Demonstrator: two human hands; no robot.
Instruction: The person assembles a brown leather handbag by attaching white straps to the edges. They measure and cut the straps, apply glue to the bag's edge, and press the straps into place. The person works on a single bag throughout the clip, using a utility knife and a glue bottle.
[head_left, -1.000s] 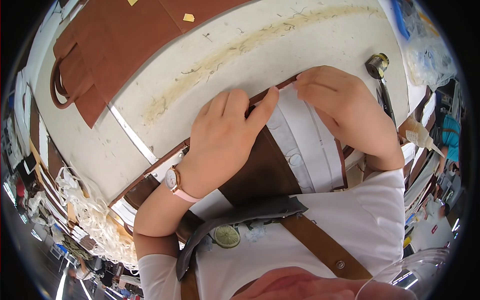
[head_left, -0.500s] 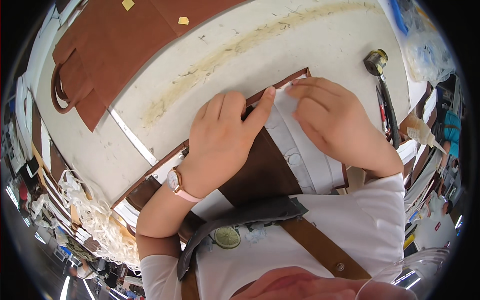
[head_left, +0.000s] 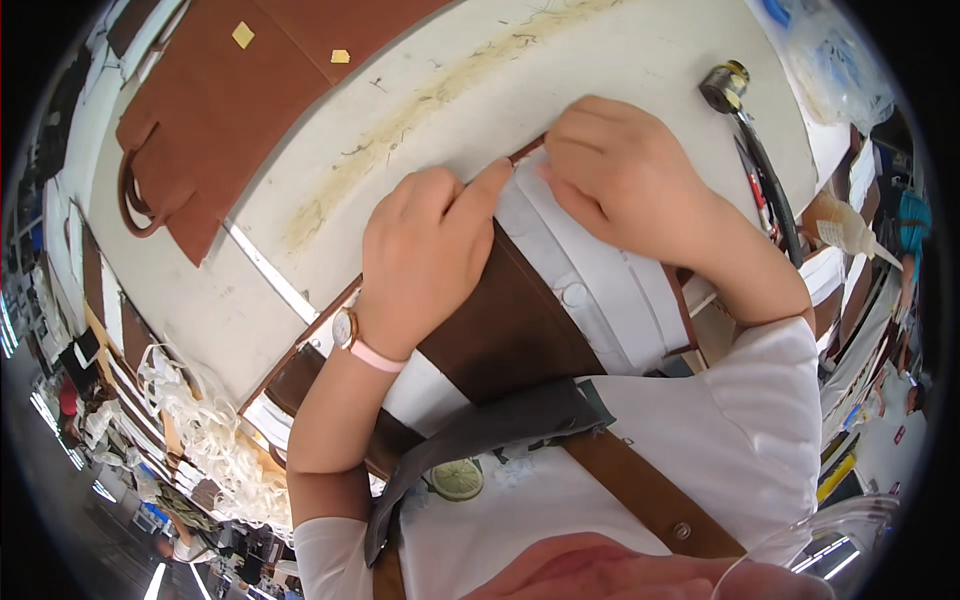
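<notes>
A brown leather panel with white backing strips lies across the table's near side, against my body. My left hand, with a watch on its wrist, is closed over the panel's far edge. Its index finger stretches along that edge toward my other hand. At the far right corner my right hand has its fingers curled together on the edge. The fingertips of this hand are partly hidden behind its knuckles. A white strip runs down from under it toward my shirt.
A reddish-brown leather piece with a handle lies at the far left, with small yellow patches on it. To the right are a hammer, a glue bottle and a clear plastic bag. White strips are heaped at left.
My right hand has curled tighter and now covers the panel's far right corner. My left index finger stays on the edge. The whole view has shifted slightly.
</notes>
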